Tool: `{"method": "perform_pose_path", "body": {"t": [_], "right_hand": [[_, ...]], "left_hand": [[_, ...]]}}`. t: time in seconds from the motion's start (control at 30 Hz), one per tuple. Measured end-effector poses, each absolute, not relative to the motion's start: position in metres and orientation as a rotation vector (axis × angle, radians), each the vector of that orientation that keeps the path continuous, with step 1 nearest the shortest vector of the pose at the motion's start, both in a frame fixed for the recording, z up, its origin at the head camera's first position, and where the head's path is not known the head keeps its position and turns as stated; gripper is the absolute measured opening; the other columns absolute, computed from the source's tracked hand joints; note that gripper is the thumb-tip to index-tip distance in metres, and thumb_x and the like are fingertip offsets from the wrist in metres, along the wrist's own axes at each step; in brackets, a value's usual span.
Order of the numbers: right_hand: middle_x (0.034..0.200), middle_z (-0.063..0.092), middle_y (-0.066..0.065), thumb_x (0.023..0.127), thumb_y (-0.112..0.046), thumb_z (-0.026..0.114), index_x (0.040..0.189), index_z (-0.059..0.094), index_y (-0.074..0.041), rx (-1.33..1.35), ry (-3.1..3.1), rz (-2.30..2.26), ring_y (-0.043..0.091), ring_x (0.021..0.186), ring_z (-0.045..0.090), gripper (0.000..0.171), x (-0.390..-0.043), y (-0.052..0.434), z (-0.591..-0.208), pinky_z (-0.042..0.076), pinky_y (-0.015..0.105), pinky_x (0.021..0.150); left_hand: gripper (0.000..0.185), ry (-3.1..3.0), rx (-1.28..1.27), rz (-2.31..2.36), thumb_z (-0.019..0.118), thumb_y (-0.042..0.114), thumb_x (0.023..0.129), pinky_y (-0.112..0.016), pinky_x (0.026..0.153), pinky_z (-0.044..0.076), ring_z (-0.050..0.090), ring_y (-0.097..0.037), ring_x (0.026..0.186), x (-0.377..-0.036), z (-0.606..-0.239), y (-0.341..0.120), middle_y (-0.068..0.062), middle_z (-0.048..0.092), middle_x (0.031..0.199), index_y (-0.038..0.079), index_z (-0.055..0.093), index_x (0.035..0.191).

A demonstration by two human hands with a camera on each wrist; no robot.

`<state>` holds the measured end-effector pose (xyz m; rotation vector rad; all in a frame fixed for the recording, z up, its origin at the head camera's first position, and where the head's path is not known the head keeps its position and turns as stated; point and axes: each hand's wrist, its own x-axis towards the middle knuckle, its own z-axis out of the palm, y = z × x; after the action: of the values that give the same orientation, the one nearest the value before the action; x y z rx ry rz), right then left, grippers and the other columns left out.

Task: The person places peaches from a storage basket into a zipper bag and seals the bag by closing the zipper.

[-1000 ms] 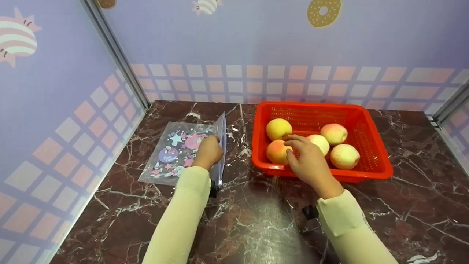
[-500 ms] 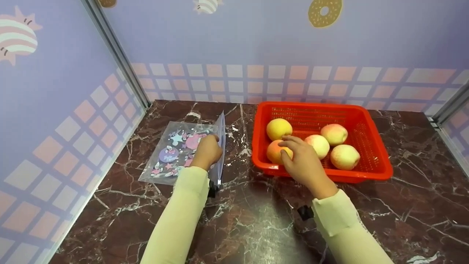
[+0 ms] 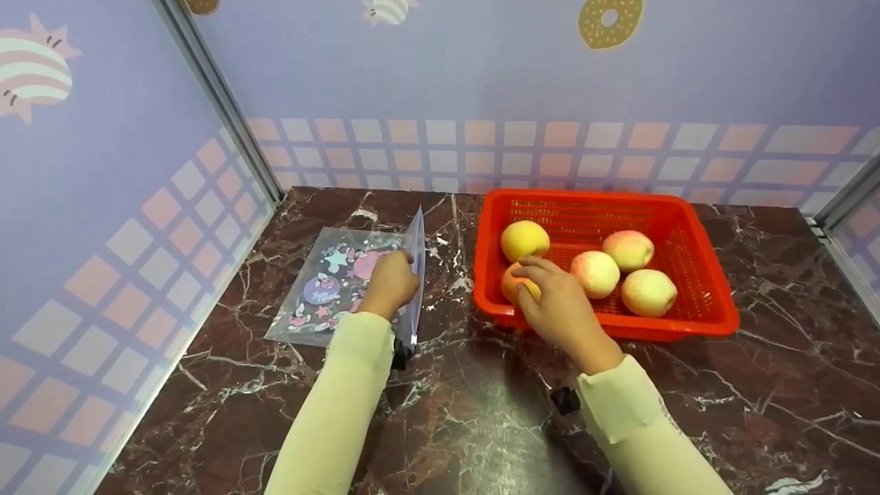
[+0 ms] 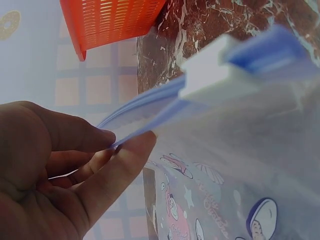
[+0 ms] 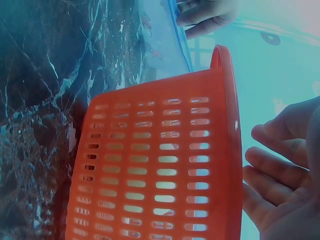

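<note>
Tabletop (image 3: 450, 344) gap mid-frame between slider bag (image 3: 322, 291) and red basket (image 3: 660, 331). Left hand (image 3: 393, 280) pinches bag mouth; right hand (image 3: 560, 304), fingers apart, over lower-left apple (image 3: 509, 284).

I record the left hand (image 3: 393, 280) gripping the raised right edge of the bag (image 3: 322, 291), which is clear, printed and lying on the marbled table (image 3: 474, 419). To its right I count five fruits in the red basket (image 3: 719, 302): a yellow fruit (image 3: 524, 239) at left, an orange fruit (image 3: 511, 283) in front of it, three pale fruits (image 3: 648, 293) farther right. I find the right hand (image 3: 560, 306) over the orange fruit, thumb and fingers apart; contact I cannot confirm.
</note>
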<state>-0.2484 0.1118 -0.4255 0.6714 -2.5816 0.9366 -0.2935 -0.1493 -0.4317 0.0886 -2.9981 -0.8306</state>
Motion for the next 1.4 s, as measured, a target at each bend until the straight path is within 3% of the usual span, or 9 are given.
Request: {"method": "perform_pose_path", "body": {"t": [0.47,0.87,1.4], "right_hand": [[0.125,0.065,0.014,0.092,-0.011,0.059,0.11,0.071,-0.002,0.728,-2.583,0.925,0.029,0.119,0.06,0.023,-0.247,0.099,-0.428,0.046,0.045,0.103],[0.125,0.064,0.013,0.09,-0.009,0.059,0.113,0.069,-0.003,0.749,-2.579,0.933,0.029,0.121,0.057,0.026,-0.247,0.089,-0.428,0.044,0.045,0.104],[0.126,0.064,0.011,0.091,-0.01,0.058,0.12,0.066,-0.006,0.785,-2.597,0.981,0.027,0.117,0.061,0.031,-0.245,0.075,-0.429,0.048,0.043,0.1]], "left_hand": [[0.042,-2.985,0.095,-0.808,0.053,-0.002,0.076,-0.044,0.097,0.049,0.063,-0.037,0.111,-0.291,-0.43,-0.151,-0.022,0.067,0.116,-0.004,0.065,0.116],[0.046,-2.995,0.118,-0.848,0.053,-0.002,0.077,-0.042,0.098,0.049,0.062,-0.035,0.113,-0.29,-0.426,-0.15,-0.02,0.066,0.121,-0.003,0.063,0.123],[0.045,-2.99,0.117,-0.851,0.053,-0.002,0.075,-0.044,0.096,0.049,0.063,-0.037,0.111,-0.285,-0.424,-0.151,-0.021,0.067,0.118,-0.003,0.065,0.119]]}}
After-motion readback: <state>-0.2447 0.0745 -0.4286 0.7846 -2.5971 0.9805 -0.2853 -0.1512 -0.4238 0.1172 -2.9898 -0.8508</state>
